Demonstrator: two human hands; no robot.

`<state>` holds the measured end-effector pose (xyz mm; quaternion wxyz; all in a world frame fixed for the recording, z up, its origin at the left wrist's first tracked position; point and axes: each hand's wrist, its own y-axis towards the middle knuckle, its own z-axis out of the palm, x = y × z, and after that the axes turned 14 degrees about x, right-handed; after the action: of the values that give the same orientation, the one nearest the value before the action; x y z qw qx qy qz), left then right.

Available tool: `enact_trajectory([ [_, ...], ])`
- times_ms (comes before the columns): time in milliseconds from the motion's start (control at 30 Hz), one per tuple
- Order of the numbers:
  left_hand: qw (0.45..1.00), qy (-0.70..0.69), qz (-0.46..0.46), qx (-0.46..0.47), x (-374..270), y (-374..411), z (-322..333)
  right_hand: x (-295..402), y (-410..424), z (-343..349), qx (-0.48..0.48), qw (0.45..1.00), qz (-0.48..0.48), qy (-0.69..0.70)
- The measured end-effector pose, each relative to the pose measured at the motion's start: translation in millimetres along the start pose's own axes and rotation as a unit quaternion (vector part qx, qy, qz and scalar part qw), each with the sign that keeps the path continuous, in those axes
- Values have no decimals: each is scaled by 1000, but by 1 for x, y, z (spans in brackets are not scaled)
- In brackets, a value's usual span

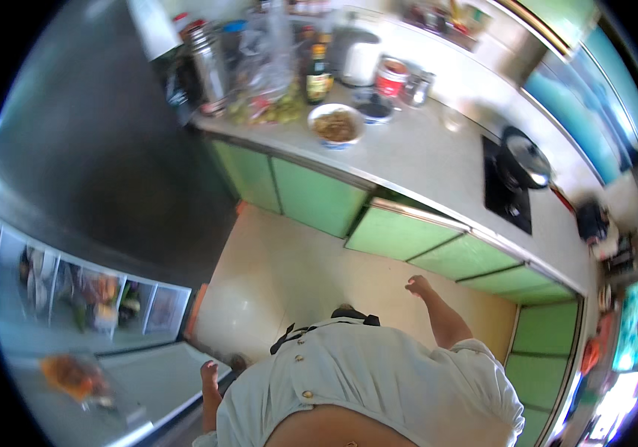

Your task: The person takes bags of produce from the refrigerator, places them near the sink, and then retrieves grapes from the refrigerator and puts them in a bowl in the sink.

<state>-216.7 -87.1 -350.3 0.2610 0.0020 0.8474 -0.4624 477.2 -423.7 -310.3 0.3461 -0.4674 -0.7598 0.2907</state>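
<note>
My left hand [210, 373] hangs low at the left, beside the edge of an open refrigerator door [168, 374]; its fingers are partly curled and I cannot tell whether they touch the door. Over the floor, in front of the green cabinets, my right hand [419, 286] hangs with nothing visible in it, its fingers loosely bent. On the counter stands a white bowl [337, 125] of brown food, with a dark glass bottle [318, 78] behind it. Food packages [93, 290] fill the refrigerator shelves, and an orange package [73, 375] lies farther down.
The stone counter [408, 148] runs from upper left to right, with a lidded wok [523, 156] on a black cooktop [492, 195]. One green cabinet door [403, 229] stands ajar over the tiled floor [274, 262]. Plastic bags [269, 72], a steel flask [207, 67] and a red tin [391, 78] crowd the counter's back.
</note>
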Motion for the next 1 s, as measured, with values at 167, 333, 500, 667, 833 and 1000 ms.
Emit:
enact_trajectory([
  [167,996,-35,36,-68,62,-61,45,31,48,6,5,997,-80,11],
  [333,962,-194,-94,-165,134,-83,76,150,93,36,113,984,-140,21],
  [500,909,-304,-182,-219,172,-120,136,294,77,65,201,943,-233,-130],
  [667,880,-341,-243,-226,173,-157,194,441,7,87,30,792,-300,-531],
  [833,877,-356,-236,-217,158,-156,222,557,40,146,190,699,-512,-462],
  [1000,899,-297,-238,-215,137,-150,242,699,-20,228,289,598,-597,-451],
])
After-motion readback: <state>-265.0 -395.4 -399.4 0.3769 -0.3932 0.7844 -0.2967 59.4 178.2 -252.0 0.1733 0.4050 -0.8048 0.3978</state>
